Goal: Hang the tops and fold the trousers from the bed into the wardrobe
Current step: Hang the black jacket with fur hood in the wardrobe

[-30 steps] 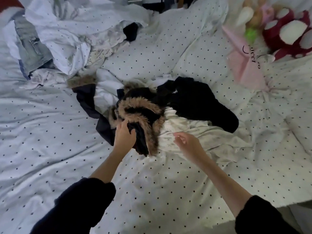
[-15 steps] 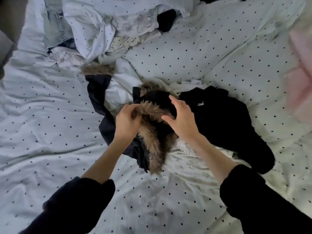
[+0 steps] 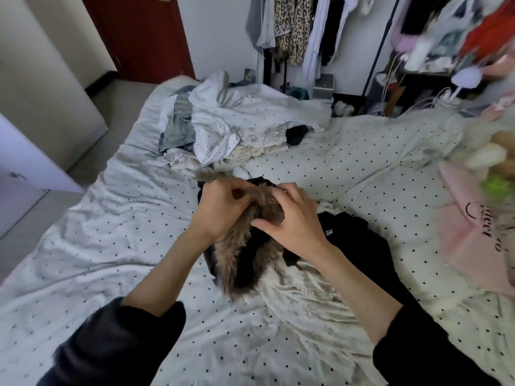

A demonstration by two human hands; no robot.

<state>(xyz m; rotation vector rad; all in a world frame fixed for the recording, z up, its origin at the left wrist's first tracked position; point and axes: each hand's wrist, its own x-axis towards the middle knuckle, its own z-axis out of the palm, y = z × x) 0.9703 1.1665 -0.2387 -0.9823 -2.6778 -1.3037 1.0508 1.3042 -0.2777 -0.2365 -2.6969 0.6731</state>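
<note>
Since a second ago: right hand (image 3: 295, 218) brought across from the pale printed cloth (image 3: 303, 299) onto the fur trim; both hands now on one garment.
Left hand (image 3: 220, 210): curled round the upper end of the fur-trimmed dark top (image 3: 242, 246), gripping fur and dark fabric together.
Right hand: fingers bent over the fur collar from the right, thumb under, pinching it.
Garment: lifted slightly off the bed (image 3: 111, 232), centre of the scene, fur hanging toward the near edge; black garment (image 3: 359, 240) just right of it, partly beneath.
View: raised, so clothes rail (image 3: 295, 29) with hung items now visible at far side.
Far pile (image 3: 223, 126): jeans and white clothes, far left on the bed, untouched.
Meaning: probably the pick-up of one top for hanging; most of the task left.
Caution: trailing dark fabric likely to drag neighbours along.
</note>
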